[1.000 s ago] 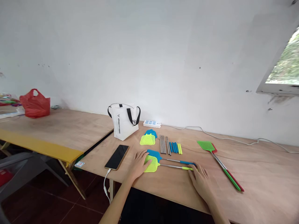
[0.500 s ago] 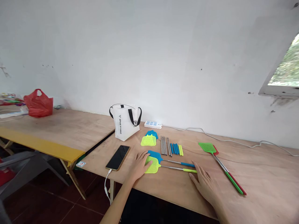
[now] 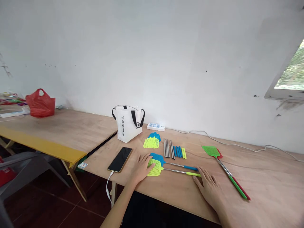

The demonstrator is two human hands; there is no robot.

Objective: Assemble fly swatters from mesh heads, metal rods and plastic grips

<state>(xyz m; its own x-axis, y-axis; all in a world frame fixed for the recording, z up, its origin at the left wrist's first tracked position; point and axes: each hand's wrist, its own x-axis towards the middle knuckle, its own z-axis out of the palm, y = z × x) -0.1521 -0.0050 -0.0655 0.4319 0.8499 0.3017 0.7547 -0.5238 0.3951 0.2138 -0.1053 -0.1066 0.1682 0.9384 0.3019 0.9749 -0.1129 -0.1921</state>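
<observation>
A yellow fly swatter [image 3: 166,170] and a blue fly swatter [image 3: 171,163] lie side by side on the wooden table [image 3: 261,183]. My left hand [image 3: 142,167] rests flat, fingers spread, on the yellow swatter's mesh head. My right hand [image 3: 209,187] lies flat on the table, its fingertips at the end of the yellow handle. Behind them are loose yellow and blue mesh heads [image 3: 152,142], several metal rods [image 3: 168,148] and blue and yellow grips [image 3: 179,152]. To the right lie a green swatter [image 3: 223,166] over a red swatter [image 3: 242,189].
A black phone [image 3: 120,159] on a charging cable lies left of my left hand. A white tote bag [image 3: 128,123] and a power strip [image 3: 155,126] stand near the wall. A second table [image 3: 59,133] at left carries a red plastic bag [image 3: 40,103].
My hands have stayed put on the yellow swatter and table. The view shifted slightly, and my right hand slid a little back from the handle end.
</observation>
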